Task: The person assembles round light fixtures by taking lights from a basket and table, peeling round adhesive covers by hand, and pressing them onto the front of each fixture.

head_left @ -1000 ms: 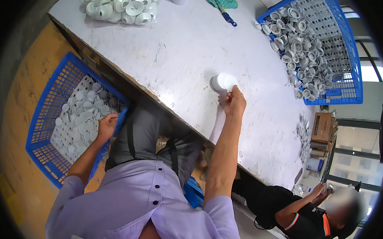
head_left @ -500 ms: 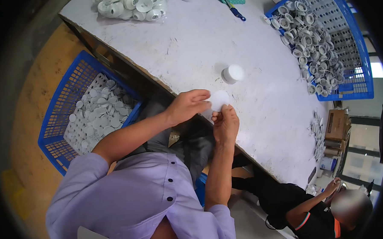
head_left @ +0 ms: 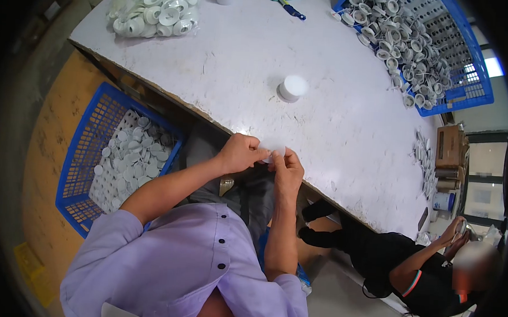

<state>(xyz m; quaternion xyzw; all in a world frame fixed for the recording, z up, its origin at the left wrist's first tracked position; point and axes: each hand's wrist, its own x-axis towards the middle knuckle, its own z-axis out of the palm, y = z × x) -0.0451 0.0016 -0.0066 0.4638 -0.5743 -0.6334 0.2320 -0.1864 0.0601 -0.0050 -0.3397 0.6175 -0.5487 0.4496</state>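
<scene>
Hands point(head_left: 239, 153) tgthr nr edge of tbl point(head_left: 229, 72), both pinching wht disc point(head_left: 273, 144) btwn them, forearms point(head_left: 170, 190) angled inward

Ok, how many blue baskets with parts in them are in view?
2. One basket, holding white discs, is at the left beside the table; the other basket, holding ringed pieces, is at the upper right. Others could be hidden.

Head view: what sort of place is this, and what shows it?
Probably a workshop or small factory: a bag of white parts lies on the scuffed table, a basket holds heaped, look-alike pieces, and another person handles something nearby.
</scene>
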